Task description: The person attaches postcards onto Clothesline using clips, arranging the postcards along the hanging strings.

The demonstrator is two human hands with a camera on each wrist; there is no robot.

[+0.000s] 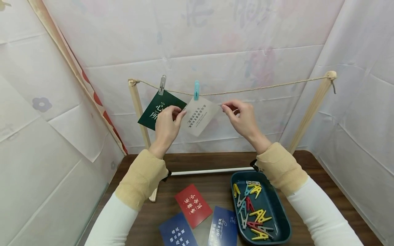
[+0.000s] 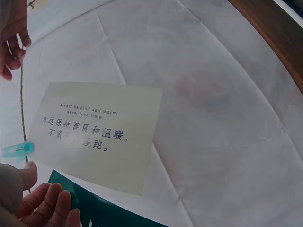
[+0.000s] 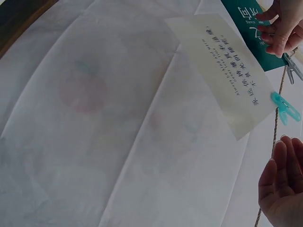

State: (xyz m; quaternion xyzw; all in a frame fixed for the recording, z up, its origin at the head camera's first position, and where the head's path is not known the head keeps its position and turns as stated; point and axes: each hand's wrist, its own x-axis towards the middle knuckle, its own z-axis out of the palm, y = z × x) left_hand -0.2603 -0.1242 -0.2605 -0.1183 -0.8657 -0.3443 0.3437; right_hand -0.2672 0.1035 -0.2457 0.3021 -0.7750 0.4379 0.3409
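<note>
A pale card (image 1: 200, 116) with printed characters hangs tilted from a twine line (image 1: 261, 89), held by a light-blue clothespin (image 1: 196, 90). Left of it a dark green card (image 1: 164, 100) hangs under a clear grey clothespin (image 1: 162, 85). My left hand (image 1: 167, 128) is in front of the green card, beside the pale card's left corner; thumb and fingers stand apart in the left wrist view. Close to the pale card's right corner is my right hand (image 1: 244, 119), its fingers relaxed. The right wrist view shows these fingers (image 3: 279, 165) apart from the card.
Wooden posts (image 1: 312, 109) carry the line at both ends. On the brown table lie a red card (image 1: 194, 205) and blue cards (image 1: 178, 230). A dark blue tray (image 1: 284, 222) holds several coloured clothespins (image 1: 260, 216). A white rod (image 1: 212, 171) crosses behind.
</note>
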